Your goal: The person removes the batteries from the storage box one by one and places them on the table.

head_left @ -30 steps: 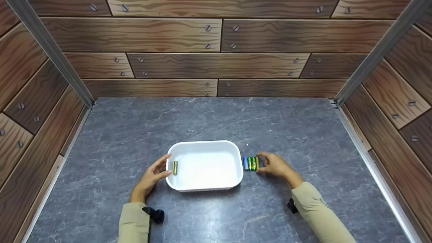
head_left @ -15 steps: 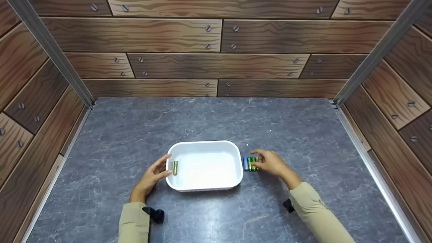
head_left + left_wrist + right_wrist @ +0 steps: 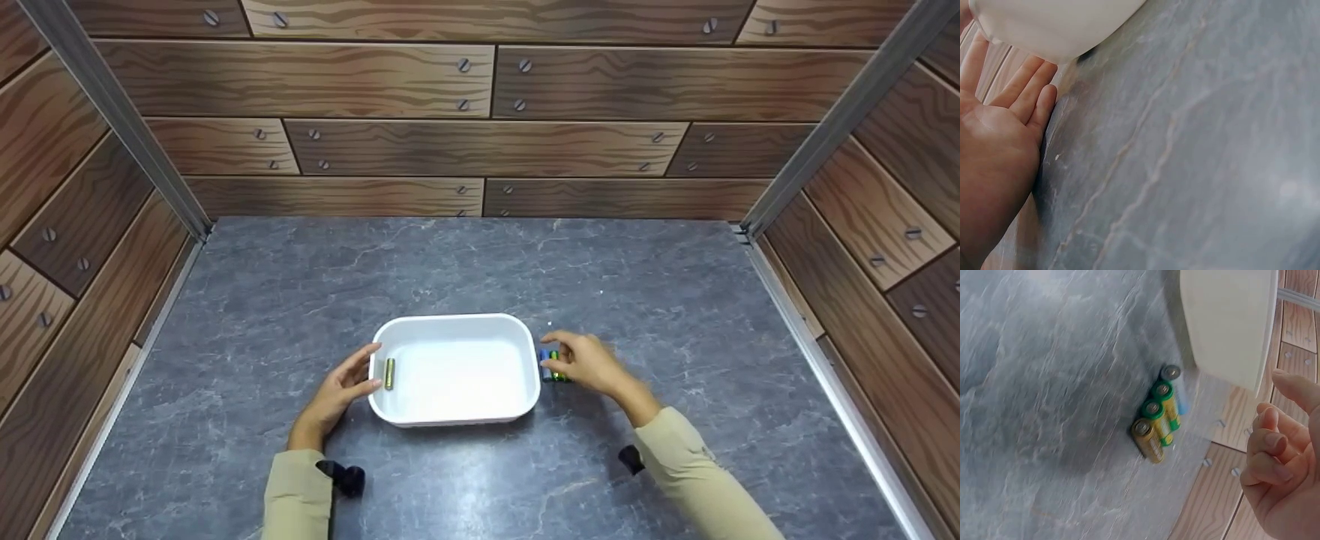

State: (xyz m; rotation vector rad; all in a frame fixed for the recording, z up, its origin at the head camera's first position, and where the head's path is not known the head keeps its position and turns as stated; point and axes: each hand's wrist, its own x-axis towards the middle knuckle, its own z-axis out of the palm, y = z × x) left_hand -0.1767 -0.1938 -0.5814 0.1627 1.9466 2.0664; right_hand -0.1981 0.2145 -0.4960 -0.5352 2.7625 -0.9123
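A white rectangular tray lies in the middle in the head view, with one gold-green battery inside along its left wall. My left hand holds the tray's left rim, thumb and forefinger over the edge; in the left wrist view, its other fingers touch the outside wall. Several batteries lie side by side just right of the tray: a blue one, two green-and-yellow ones and a gold one. My right hand hovers above this row, thumb and forefinger apart with nothing between them, partly hiding it in the head view.
Grey marbled tabletop surrounds the tray. Wood-patterned walls with metal corner posts rise at the back and both sides. Each wrist carries a black camera mount.
My right hand has moved left along the battery row, from the gold battery at its right end to above the blue one beside the tray. The left hand and tray have stayed put.
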